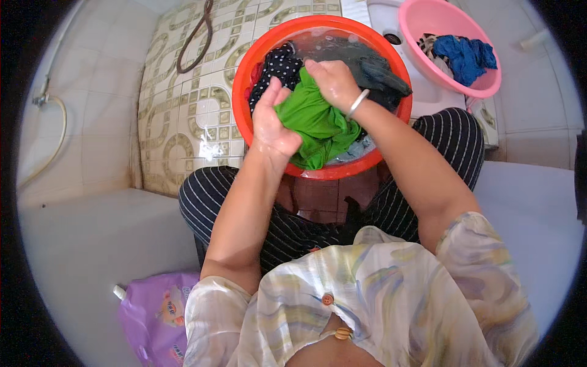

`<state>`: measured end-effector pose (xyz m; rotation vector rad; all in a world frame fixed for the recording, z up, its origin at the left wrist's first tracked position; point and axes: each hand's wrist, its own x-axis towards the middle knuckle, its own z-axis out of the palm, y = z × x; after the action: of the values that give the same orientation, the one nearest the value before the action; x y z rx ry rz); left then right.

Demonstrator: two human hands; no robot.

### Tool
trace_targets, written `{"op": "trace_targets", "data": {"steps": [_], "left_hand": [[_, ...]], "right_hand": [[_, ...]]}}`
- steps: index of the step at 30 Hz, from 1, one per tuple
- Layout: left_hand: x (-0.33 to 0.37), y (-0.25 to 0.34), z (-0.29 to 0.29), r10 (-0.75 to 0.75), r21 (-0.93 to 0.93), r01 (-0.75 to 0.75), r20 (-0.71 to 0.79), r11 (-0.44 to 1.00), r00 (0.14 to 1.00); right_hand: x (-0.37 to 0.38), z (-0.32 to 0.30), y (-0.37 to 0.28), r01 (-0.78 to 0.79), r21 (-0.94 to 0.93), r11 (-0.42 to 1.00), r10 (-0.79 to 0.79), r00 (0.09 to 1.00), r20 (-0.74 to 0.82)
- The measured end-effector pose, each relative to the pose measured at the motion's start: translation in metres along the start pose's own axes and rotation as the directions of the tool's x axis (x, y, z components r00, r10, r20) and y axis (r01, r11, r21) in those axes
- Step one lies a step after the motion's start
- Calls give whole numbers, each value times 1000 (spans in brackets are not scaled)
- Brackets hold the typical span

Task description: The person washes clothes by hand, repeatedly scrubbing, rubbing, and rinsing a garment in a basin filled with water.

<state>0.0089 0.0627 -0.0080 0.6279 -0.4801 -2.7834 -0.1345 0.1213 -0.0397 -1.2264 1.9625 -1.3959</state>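
Observation:
Above a red-orange basin (243,122) of water, a bright green garment (321,125) is bunched between my hands. My right hand (334,84), with a pale bangle (358,103) at the wrist, is closed on its upper part. My left hand (272,125) lies against the cloth's left side, wet, its visible fingers stretched out; part of its palm is covered by the cloth. In the basin, a black polka-dot garment (278,70) lies at the left and dark grey-green clothing (373,70) soaks at the right. A bit of red cloth shows at the left rim.
At the far right, a pink basin (422,24) holds a blue garment (468,58) and patterned cloth. A dark hose (209,37) lies on the patterned tiles at upper left. A pale hose (61,128) hangs along the left wall. A purple spouted pouch (150,312) lies at lower left.

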Motion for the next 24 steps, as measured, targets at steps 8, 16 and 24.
{"op": "trace_targets", "data": {"steps": [8,16,24], "left_hand": [[-2,16,-18,280,364,-146,-348,920,895],[-3,18,-15,354,904,-127,-28,408,935],[17,-1,-69,106,-76,-109,-37,991,994]], "right_hand": [[-13,-26,-26,101,3,995,-69,656,752],[0,-40,18,-443,885,141,70,897,437],[-57,38,-86,631,-109,768,-607,771,190]]}}
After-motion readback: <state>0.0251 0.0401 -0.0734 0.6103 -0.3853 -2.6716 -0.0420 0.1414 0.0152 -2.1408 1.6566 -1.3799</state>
